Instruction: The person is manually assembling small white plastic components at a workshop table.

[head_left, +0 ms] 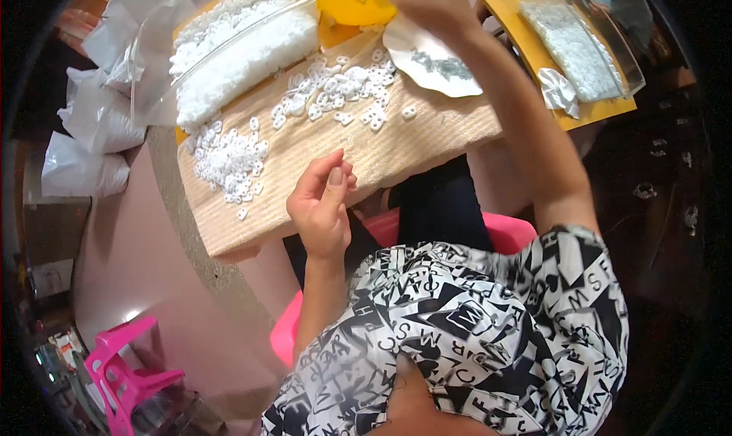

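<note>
Evidently, the upper part of the frame is given over to containers. At upper left, a clear plastic bin (247, 39) is heaped with small white pieces; at top centre stands a glossy yellow bowl (354, 10), its contents cut off by the frame. Right of it, a white dish (406, 53) with a wavy rim holds a patch of small grey bits (441, 65). At upper right, a clear tray (622, 53) of whitish pieces rests on a yellow sheet (610, 115), a crumpled white wad (559, 91) just beside it. Translucent white sacks (99, 104) crowd the left side.

Loose white pieces (335, 89), flat, rounded and pierced with holes, lie scattered on a board (450, 127) covered in beige ribbed material; a denser pile (229, 157) occupies its left end. The left hand (322, 207) hangs over the near edge, fingers curled and thumb laid close to them; whether anything small is pinched there cannot be told. The right hand (431, 5), blurred, is beside the yellow bowl, its fingertips too unclear to show spread or grip; its forearm crosses in front of the dish's right side. A pink plastic stool (126, 367) stands at lower left.
</note>
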Demonstrator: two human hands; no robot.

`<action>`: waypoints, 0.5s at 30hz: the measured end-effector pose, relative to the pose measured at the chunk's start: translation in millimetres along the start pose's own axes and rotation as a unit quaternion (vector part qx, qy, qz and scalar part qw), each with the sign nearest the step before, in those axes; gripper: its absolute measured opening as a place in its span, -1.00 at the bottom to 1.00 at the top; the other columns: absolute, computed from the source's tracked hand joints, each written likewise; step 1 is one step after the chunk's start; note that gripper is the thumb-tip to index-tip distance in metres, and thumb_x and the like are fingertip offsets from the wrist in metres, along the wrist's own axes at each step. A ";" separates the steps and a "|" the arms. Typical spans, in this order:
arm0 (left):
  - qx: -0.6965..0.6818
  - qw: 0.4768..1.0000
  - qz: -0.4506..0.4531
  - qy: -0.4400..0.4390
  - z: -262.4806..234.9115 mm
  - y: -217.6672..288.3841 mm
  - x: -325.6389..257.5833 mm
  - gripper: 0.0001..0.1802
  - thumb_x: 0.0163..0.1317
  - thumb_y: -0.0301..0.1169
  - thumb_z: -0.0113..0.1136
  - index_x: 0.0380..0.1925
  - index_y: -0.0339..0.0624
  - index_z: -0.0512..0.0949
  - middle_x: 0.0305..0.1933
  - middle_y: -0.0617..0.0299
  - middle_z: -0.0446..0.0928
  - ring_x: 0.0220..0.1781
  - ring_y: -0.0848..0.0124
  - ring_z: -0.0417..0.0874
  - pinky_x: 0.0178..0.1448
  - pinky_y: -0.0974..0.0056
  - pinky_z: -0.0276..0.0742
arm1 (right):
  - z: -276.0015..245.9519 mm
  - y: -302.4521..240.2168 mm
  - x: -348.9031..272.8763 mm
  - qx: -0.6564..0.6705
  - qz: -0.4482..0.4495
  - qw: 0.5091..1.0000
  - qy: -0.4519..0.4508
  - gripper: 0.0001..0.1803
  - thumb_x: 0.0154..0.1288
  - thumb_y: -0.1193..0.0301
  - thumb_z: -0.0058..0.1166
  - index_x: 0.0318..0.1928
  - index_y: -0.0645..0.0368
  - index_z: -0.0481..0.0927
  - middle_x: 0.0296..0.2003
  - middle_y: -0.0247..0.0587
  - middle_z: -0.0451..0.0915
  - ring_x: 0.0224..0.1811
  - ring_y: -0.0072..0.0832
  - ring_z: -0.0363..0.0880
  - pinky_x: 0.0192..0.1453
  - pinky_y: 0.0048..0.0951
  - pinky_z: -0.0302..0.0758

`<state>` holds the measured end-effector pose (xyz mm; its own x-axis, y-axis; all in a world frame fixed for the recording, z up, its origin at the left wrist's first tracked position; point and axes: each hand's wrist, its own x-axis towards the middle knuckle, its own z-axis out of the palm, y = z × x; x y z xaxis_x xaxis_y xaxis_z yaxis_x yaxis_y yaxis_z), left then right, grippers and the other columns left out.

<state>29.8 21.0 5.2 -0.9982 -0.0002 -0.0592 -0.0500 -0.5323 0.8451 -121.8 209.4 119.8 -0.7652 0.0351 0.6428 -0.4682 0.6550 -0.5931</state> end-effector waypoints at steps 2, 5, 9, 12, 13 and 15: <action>0.077 0.997 0.019 -0.009 7.2 0.0 2.2 -0.78 0.09 -0.56 0.11 -0.23 -0.40 0.48 -0.31 0.22 0.45 -0.35 0.55 0.44 -0.27 0.51 0.38 | 2.2 39.2 35.3 -0.119 -0.024 0.992 -0.029 -0.85 -0.14 0.52 -0.06 -0.53 0.29 0.57 -0.57 0.08 0.52 -0.49 -0.19 0.57 -0.40 -0.32 0.46; 0.181 0.981 0.076 -0.004 -0.5 0.5 11.1 -0.80 0.08 -0.55 0.13 -0.27 -0.41 0.49 -0.34 0.25 0.43 -0.35 0.57 0.42 -0.28 0.54 0.35 | 1.2 48.3 48.6 -0.289 -0.002 0.947 -0.141 -0.82 -0.15 0.49 0.00 -0.46 0.28 0.58 -0.49 0.15 0.52 -0.35 -0.15 0.56 -0.25 -0.27 0.46; 0.355 0.913 0.195 0.044 -23.5 4.6 28.0 -0.83 0.04 -0.57 0.15 -0.32 -0.39 0.51 -0.38 0.25 0.41 -0.39 0.55 0.40 -0.32 0.52 0.33 | -19.2 53.1 15.1 -0.158 -0.016 0.983 -0.087 -0.81 -0.09 0.50 0.01 -0.39 0.30 0.56 -0.45 0.10 0.54 -0.33 -0.15 0.54 -0.25 -0.29 0.45; 0.465 0.863 0.188 0.057 -14.5 19.7 40.9 -0.85 0.02 -0.57 0.14 -0.35 -0.36 0.53 -0.42 0.29 0.42 -0.44 0.59 0.36 -0.33 0.51 0.30 | -46.5 93.2 -25.7 -0.237 -0.019 0.957 -0.168 -0.81 0.00 0.49 0.12 -0.30 0.21 0.57 -0.50 -0.10 0.56 -0.45 -0.39 0.53 -0.34 -0.46 0.43; 0.463 0.863 0.195 0.055 -14.1 17.4 48.3 -0.84 -0.01 -0.58 0.13 -0.35 -0.33 0.54 -0.44 0.28 0.42 -0.46 0.57 0.37 -0.34 0.51 0.31 | -52.5 97.0 -36.6 -0.263 0.015 0.938 -0.224 -0.78 -0.02 0.51 0.12 -0.27 0.22 0.56 -0.45 -0.06 0.56 -0.41 -0.30 0.53 -0.29 -0.41 0.43; 0.515 0.827 0.223 0.031 -21.9 5.4 67.9 -0.84 -0.02 -0.59 0.13 -0.36 -0.32 0.55 -0.45 0.25 0.43 -0.47 0.55 0.39 -0.34 0.50 0.32 | -67.8 102.7 -55.2 -0.301 0.050 0.902 -0.306 -0.70 -0.05 0.54 0.11 -0.20 0.25 0.54 -0.34 0.01 0.56 -0.30 -0.22 0.55 -0.19 -0.34 0.44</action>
<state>-37.6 -0.4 -5.9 -0.9224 -0.0627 0.3810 0.2910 0.5358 0.7926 -97.7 325.9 56.2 -0.9771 -0.1856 0.1037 -0.1993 0.9694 -0.1436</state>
